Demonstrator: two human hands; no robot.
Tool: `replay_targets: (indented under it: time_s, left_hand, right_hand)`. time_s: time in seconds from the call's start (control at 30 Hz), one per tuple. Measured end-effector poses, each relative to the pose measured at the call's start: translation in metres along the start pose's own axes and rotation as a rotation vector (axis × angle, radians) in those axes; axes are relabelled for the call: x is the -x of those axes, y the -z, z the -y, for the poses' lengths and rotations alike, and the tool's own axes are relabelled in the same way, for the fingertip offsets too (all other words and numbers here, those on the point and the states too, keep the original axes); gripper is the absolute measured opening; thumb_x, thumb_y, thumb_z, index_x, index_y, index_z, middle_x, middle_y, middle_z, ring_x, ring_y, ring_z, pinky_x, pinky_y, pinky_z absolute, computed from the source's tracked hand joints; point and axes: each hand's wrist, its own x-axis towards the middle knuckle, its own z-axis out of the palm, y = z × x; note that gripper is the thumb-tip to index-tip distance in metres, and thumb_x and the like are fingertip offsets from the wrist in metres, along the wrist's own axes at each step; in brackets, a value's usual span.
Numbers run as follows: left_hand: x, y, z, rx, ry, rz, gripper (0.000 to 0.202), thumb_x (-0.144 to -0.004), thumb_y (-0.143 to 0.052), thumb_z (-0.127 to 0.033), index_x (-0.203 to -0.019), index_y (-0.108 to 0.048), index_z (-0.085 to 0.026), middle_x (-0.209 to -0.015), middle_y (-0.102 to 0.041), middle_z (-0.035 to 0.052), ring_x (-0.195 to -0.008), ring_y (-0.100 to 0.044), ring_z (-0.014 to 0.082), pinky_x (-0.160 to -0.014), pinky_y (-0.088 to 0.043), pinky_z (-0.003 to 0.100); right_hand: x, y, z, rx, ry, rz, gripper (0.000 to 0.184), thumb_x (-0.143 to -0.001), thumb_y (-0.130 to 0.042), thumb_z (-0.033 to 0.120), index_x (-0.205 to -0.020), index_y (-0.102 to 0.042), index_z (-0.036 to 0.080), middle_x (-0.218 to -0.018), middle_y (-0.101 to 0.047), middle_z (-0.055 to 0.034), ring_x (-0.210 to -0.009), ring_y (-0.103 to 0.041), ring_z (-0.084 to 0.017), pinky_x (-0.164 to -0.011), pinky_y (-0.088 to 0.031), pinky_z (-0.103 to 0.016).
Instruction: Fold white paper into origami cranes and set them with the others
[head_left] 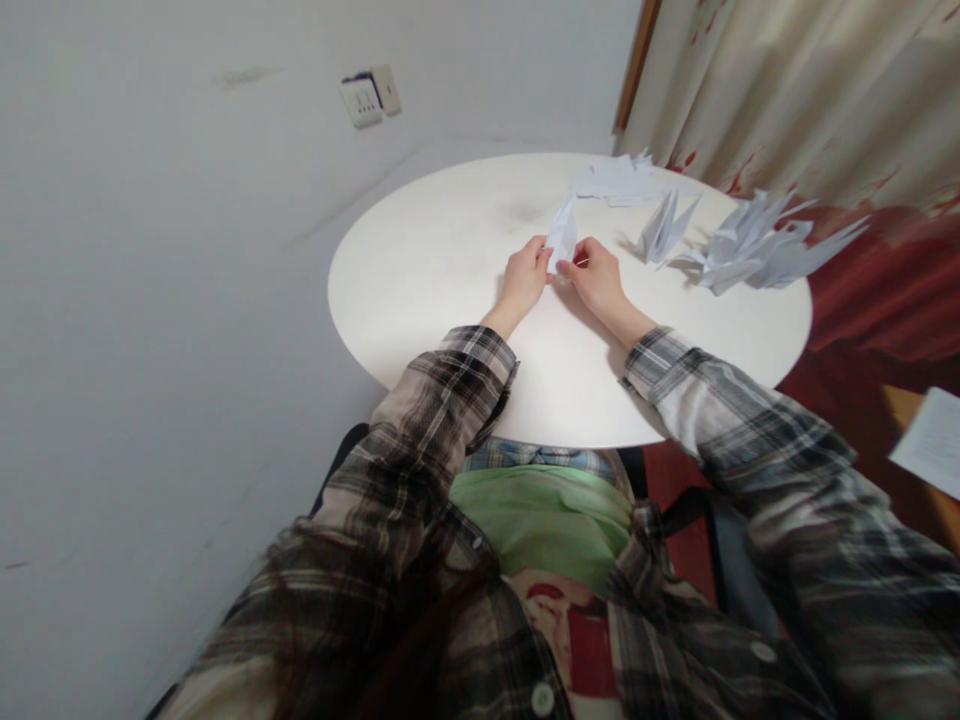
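Note:
A folded piece of white paper stands pointed end up near the middle of the round white table. My left hand pinches its lower left edge. My right hand pinches its lower right edge. Both hands rest on the tabletop, fingers closed on the paper. Plaid sleeves cover both forearms.
Several folded white paper figures lie at the table's right side, one more stands closer to my hands, and flat sheets sit at the far edge. A curtain hangs at the right. A white sheet lies on a wooden surface at right.

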Motion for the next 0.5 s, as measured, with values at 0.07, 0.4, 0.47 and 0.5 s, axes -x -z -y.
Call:
replay_targets:
  time_s: [0.07,0.4,0.47,0.5]
  left_hand:
    - [-0.0004,0.0000,0.0010,-0.033,0.006,0.001,0.022,-0.098,-0.052,-0.025,-0.114,-0.065,-0.021,-0.102,-0.071,0.0053,-0.103,-0.071,0.0181,-0.092,-0.063,0.036]
    - [-0.0018,-0.0010,-0.0010,0.020,0.024,0.029,0.023,-0.095,-0.053,-0.020,-0.115,-0.066,-0.021,-0.104,-0.070,0.0063,-0.105,-0.069,0.0188,-0.096,-0.061,0.041]
    - [-0.0041,-0.0008,0.0021,0.038,0.004,0.022,0.021,-0.097,-0.054,-0.024,-0.112,-0.067,-0.022,-0.102,-0.070,0.0064,-0.108,-0.068,0.0201,-0.098,-0.059,0.042]
    - [-0.0050,-0.0006,0.0037,0.037,-0.008,0.015,0.020,-0.097,-0.054,-0.028,-0.112,-0.067,-0.022,-0.101,-0.070,0.0062,-0.108,-0.068,0.0205,-0.099,-0.059,0.042]
  right_hand:
    - [0.0000,0.0000,-0.0004,0.003,-0.015,-0.005,0.013,-0.081,-0.061,0.026,-0.093,-0.056,0.024,-0.083,-0.059,-0.0044,-0.087,-0.059,-0.024,-0.086,-0.050,-0.045]
    - [0.0001,0.0000,0.0031,-0.070,-0.090,-0.030,0.029,-0.086,-0.064,0.036,-0.111,-0.053,0.025,-0.089,-0.061,-0.0048,-0.091,-0.063,-0.026,-0.085,-0.051,-0.045]
    - [-0.0011,-0.0014,0.0015,-0.086,-0.104,-0.025,0.030,-0.087,-0.064,0.039,-0.111,-0.052,0.026,-0.089,-0.062,-0.0046,-0.087,-0.063,-0.024,-0.083,-0.050,-0.044]
    - [-0.0018,-0.0023,0.0001,-0.092,-0.099,-0.021,0.030,-0.088,-0.064,0.041,-0.112,-0.051,0.027,-0.089,-0.062,-0.0044,-0.086,-0.063,-0.024,-0.082,-0.050,-0.043]
